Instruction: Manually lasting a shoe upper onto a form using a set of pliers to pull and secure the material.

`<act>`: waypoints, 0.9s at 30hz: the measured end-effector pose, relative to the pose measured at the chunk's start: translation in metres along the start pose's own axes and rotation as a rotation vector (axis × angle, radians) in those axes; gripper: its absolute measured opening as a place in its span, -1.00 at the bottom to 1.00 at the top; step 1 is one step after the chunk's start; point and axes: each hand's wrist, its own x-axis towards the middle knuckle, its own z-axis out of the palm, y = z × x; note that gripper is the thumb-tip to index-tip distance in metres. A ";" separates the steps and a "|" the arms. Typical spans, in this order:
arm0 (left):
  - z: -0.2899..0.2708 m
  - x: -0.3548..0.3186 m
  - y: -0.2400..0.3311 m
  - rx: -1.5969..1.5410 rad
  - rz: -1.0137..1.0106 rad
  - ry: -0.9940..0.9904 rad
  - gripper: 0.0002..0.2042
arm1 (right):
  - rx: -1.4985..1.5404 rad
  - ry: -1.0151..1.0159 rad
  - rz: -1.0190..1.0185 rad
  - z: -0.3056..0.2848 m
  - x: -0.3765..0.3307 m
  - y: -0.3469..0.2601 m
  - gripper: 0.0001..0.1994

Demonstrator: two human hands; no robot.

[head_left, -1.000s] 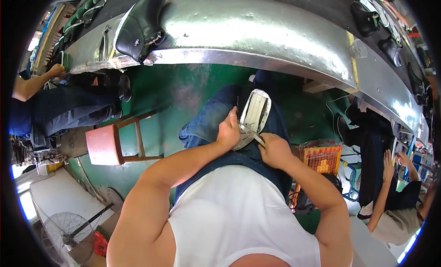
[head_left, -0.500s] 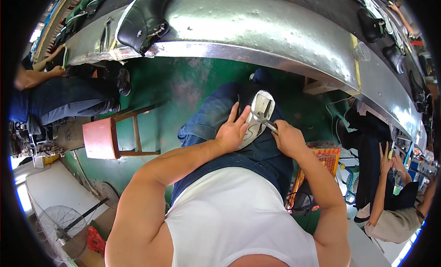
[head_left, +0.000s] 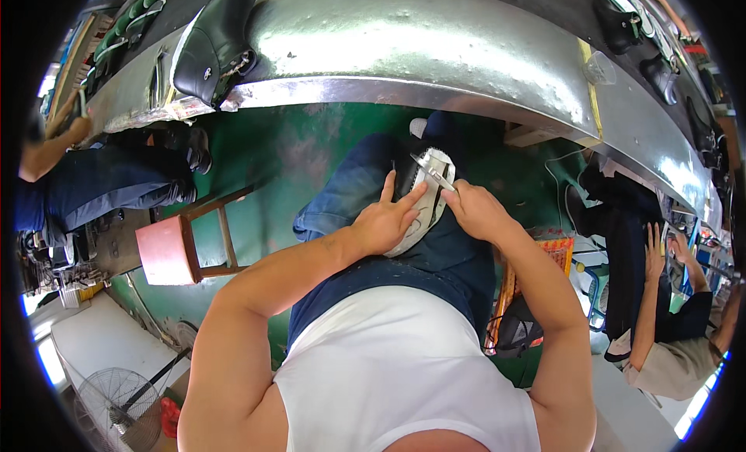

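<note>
The left hand (head_left: 385, 225) has room leftward to the red stool (head_left: 165, 251); the metal bench (head_left: 404, 44) blocks ahead.

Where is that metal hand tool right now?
In the head view, the metal hand tool is above and slightly right of centre, held in the person's right hand, its far end over the pale shoe sole.

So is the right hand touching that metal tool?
Touching: the head view shows the right hand gripping the near end of the metal tool.
</note>
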 end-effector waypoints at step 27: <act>-0.123 -0.022 0.041 -0.436 0.388 0.402 -0.40 | 0.673 0.058 0.386 0.020 -0.081 0.044 -0.66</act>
